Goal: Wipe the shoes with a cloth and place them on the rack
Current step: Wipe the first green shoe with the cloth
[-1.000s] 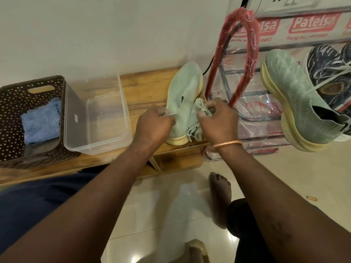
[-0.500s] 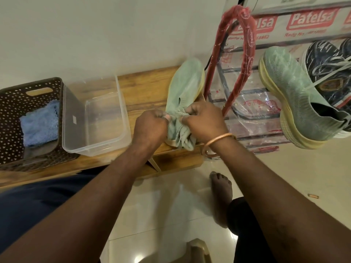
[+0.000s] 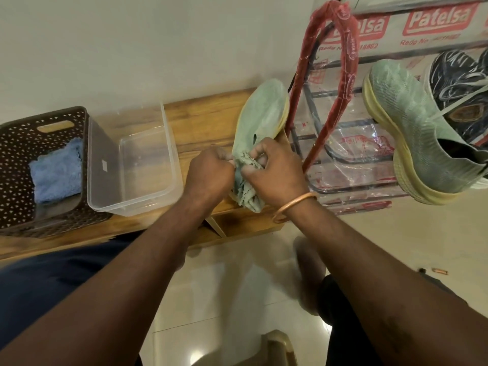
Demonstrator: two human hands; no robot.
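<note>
left arm: bare, reaches forward from the lower left, forearm straight.
left grip (image 3: 208, 173): knuckles up, fingers curled tight at the shoe's (image 3: 261, 112) near end.
right arm: bare, comes in from the lower right, angled toward the left one.
right wrist: slightly bent, a bangle (image 3: 293, 207) round it.
right grip (image 3: 274, 170): fingers and thumb curled, pinching the cloth (image 3: 248, 192), just beside the left grip.

clear tub (image 3: 103, 157) just beside brown basket (image 3: 15, 143) | both on wooden bench (image 3: 206, 120)
</note>
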